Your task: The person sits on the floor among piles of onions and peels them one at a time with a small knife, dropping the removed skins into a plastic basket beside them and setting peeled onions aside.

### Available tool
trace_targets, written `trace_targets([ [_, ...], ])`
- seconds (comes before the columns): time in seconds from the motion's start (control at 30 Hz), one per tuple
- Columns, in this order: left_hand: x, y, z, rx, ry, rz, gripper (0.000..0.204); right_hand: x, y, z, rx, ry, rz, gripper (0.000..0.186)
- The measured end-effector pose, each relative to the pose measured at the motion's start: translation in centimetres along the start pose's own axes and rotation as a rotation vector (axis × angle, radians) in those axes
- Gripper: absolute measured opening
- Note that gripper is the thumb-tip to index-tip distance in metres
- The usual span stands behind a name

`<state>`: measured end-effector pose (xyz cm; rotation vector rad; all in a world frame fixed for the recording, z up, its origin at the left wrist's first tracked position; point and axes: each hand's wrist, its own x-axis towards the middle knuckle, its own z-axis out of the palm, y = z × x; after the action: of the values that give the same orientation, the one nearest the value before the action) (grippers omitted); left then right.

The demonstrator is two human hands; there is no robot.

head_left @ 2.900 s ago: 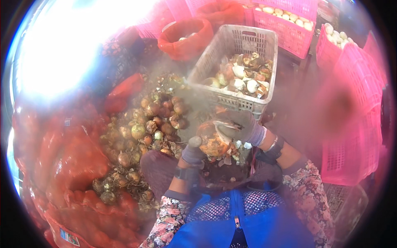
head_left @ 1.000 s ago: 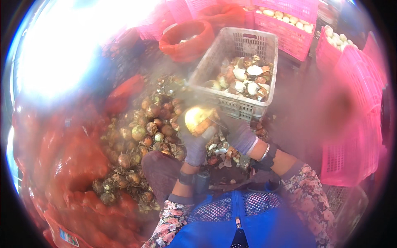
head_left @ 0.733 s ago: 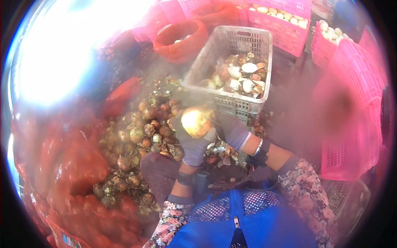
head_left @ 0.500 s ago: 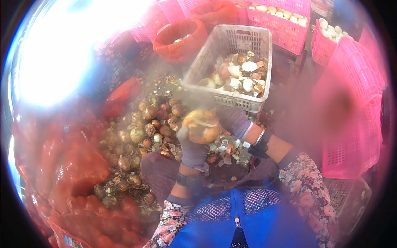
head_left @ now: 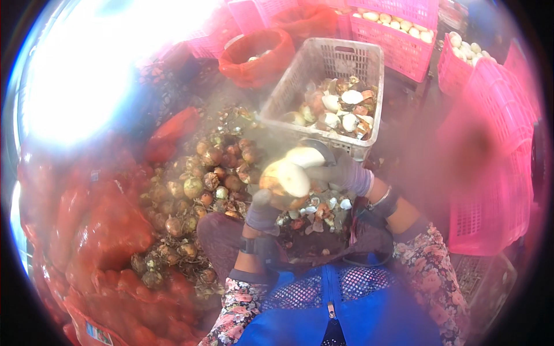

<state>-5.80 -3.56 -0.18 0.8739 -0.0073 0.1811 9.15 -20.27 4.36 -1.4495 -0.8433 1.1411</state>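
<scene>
In my left hand, gloved in grey, rests a large onion. Its upper side shows bare and white, while brown skin stays on the lower part. My right hand, also gloved, is closed beside it on a pale piece of onion peel, its white face up. A dark curved edge lies along that piece; whether it is a finger or a tool I cannot tell. To the left, a pile of unpeeled onions lies on the ground. Scraps of peel lie beneath my hands.
Ahead stands a grey plastic crate holding white onions and peel. Red net sacks fill the left side. Pink crates stand at the right, and a pink crate with white onions is behind. A red tub stands back left.
The onion now shows a white surface where brown skin was. My right hand has drawn slightly right and down, with a white piece of peel turned up beside it.
</scene>
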Motion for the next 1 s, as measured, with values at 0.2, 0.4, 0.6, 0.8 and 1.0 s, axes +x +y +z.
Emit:
trace_targets([
  [0.2, 1.0, 0.3, 0.0, 0.380, -0.020, -0.154, 0.076, 0.7, 2.3, -0.2, -1.022, 0.394, -0.793, 0.044],
  [0.4, 1.1, -0.3, 3.7, 0.596, 0.278, 0.066, 0.066, 0.9, 1.5, -0.2, -0.191, 0.430, -0.461, 0.036],
  [0.6, 1.4, -0.7, 3.6, 0.644, 0.287, 0.213, 0.061, 2.4, -1.0, -3.9, 0.663, 0.672, -0.308, 0.037],
  [0.8, 2.0, -1.1, 1.7, 0.824, 0.423, 0.301, 0.057, 5.0, 6.3, -0.3, -0.907, 0.641, -0.490, 0.036],
  [1.0, 2.0, -1.4, 2.4, 1.020, 0.470, 0.326, 0.062, 3.6, 4.7, 2.5, -0.953, 0.595, -0.370, 0.050],
])
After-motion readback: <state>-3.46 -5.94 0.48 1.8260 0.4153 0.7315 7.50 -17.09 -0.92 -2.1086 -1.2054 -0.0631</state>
